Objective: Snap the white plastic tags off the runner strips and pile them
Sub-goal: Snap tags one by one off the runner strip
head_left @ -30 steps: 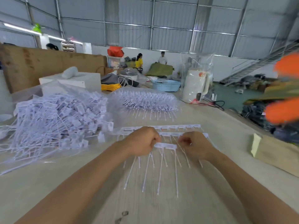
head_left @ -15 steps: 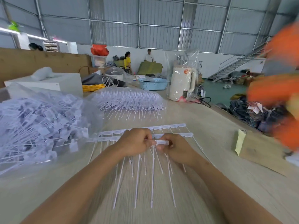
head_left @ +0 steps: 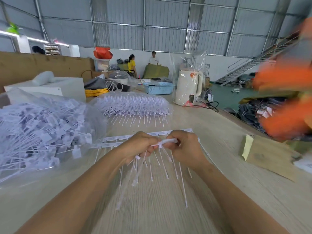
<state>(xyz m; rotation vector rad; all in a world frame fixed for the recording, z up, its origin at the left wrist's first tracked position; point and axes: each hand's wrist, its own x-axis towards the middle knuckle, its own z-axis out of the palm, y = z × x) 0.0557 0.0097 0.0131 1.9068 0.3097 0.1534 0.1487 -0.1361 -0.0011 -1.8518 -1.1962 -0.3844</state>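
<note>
Above the worktop [head_left: 219, 125], left hand [head_left: 136, 146] and right hand [head_left: 184, 147] each grip the runner strip [head_left: 168, 141], fingers curled; its blurred tails hang down. Knuckles hide the snap point. Loose tags [head_left: 42, 130] lie piled left, the heap cut off by the frame edge.

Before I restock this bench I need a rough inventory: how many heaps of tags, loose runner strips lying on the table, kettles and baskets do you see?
Heaps of tags: 2, a loose pile and a neat stack
Runner strips lying on the table: 2
White kettle: 1
Blue basket: 1
Total: 6
</note>
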